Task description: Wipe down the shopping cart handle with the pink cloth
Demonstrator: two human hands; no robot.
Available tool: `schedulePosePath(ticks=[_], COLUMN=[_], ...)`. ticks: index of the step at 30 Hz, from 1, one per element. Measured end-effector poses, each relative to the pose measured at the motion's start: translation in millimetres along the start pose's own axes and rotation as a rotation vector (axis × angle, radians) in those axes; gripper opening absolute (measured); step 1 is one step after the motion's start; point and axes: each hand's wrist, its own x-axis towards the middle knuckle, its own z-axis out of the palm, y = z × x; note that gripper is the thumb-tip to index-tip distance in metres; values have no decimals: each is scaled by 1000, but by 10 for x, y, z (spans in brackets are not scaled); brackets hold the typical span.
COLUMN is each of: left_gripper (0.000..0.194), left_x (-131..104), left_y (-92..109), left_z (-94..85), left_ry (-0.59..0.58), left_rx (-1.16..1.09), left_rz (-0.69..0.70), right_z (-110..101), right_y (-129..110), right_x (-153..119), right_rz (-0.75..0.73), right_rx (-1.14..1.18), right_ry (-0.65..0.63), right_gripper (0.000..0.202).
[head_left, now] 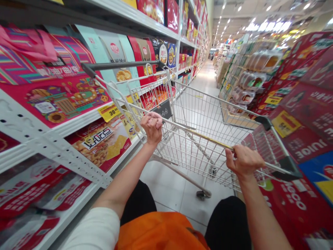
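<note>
A metal shopping cart (192,133) stands crosswise in front of me, and its wire basket looks bare inside. My left hand (151,127) is closed around the cart's near top rail, with a crumpled pink cloth (155,119) pressed in the same grip. Farther right along that rail, my right hand (244,160) is wrapped over the bar, thumb on the near side. The cart's dark push handle (122,65) lies to the left, close to the shelves. A caster wheel (203,195) shows on the floor below the basket.
Shelving (78,130) with boxed snacks runs along the left, its edge near the cart. A yellow price tag (109,111) hangs there. On the right rise stacked red cartons (307,114) and wrapped packs (256,81). The tiled aisle (204,74) extends ahead between them.
</note>
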Motion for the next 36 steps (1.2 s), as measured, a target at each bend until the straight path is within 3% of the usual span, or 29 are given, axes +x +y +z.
schedulePosePath(ticks=[2,5,9,11,12,15,17,20,23,25,28,32,36], left_gripper=[14,15,24,25,24,18,14,13,13,14,22,23,22], left_x=[-14,106,445,558,570,411,199,-116,-336,-425,-468,-373,-338], left_y=[-1,0,1,56,112,393,628,915,1016,992,911,914,1148], left_z=[-15,-192,-582,-742,-788,-748,-588,-278,-43,23,-17,-179,-204], left_ry=[-39,-158,-555,-654,-615,-333,-234,-186,-50,66,140,107,135], left_rx=[-30,-64,-68,-102,-112,-122,-159,-161,-102,-125,-240,-250,-222], left_rz=[0,53,344,460,454,289,242,231,205,245,376,488,354], right_z=[8,20,25,20,16,-6,-23,-45,-60,-62,-60,-141,-409], right_y=[-1,-11,-30,-45,-54,-75,-77,-54,-9,23,48,7,-5], right_x=[-5,14,41,46,47,58,67,58,15,-16,-41,-8,91], right_rz=[10,18,25,22,19,-4,-30,-62,-51,-14,5,15,-27], right_rx=[-1,37,78,58,38,-10,-16,-18,-28,-23,6,66,277], right_ry=[0,5,-3,-3,0,34,69,86,34,-4,-6,-11,-218], right_gripper=[36,38,39,39,39,38,38,38,40,41,44,50,66])
